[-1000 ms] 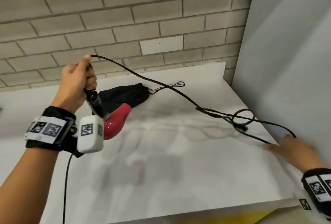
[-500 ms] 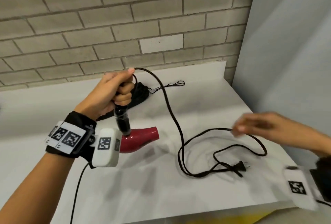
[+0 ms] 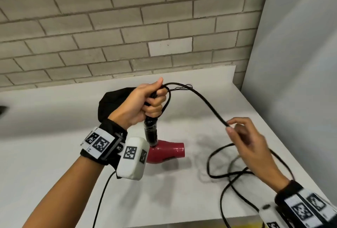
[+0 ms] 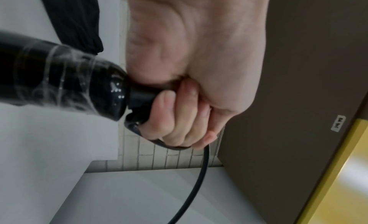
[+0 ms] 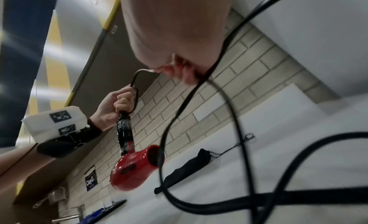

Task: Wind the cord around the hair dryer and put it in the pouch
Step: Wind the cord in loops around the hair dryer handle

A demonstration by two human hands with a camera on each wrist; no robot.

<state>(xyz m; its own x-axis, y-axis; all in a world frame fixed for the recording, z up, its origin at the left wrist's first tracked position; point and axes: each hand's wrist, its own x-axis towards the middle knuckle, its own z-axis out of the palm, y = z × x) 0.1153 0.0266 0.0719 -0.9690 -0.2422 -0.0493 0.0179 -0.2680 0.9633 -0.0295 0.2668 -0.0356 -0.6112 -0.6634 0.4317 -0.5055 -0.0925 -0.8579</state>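
At left centre of the head view, my left hand [image 3: 144, 103] is clenched in a fist around the end of the black handle of the hair dryer [image 3: 165, 152], thumb up, with a loop of the cord [image 3: 206, 100] trapped under my curled fingers [image 4: 169, 114]. Hanging nozzle-sideways below that fist, the red barrel points toward the right of the frame and sits above the white counter [image 3: 54, 118]. Behind my left hand, toward the brick wall [image 3: 127, 27], the black pouch [image 3: 111, 100] lies flat on the counter, its thin drawstring trailing right past my thumb. From my fist the cord arcs up and then slopes down to the right of centre, where my right hand [image 3: 251, 144] pinches it between thumb and fingertips, the other fingers loosely bent. Below and right of that hand, the slack cord droops in overlapping loops onto the counter and runs off the lower right edge of the frame.
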